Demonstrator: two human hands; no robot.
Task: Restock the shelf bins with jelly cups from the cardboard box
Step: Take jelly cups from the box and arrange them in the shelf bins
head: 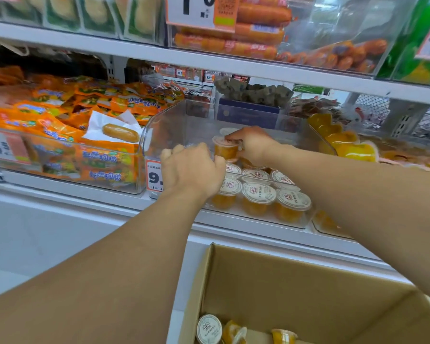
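Note:
A clear plastic shelf bin (174,120) holds several orange jelly cups (258,198) with white lids along its front. My right hand (255,144) grips an orange jelly cup (225,150) held above that layer, inside the bin. My left hand (193,170) is curled at the bin's front left edge, its fingers touching the same cup's side; whether it holds something is hidden. At the bottom, an open cardboard box (296,281) contains a few more jelly cups (209,328).
Left of the bin, another clear bin (67,155) is packed with orange snack packets. To the right, a bin with yellow jelly packs (345,145). Sausages (233,45) fill the upper shelf. A price tag (154,177) hangs on the bin front.

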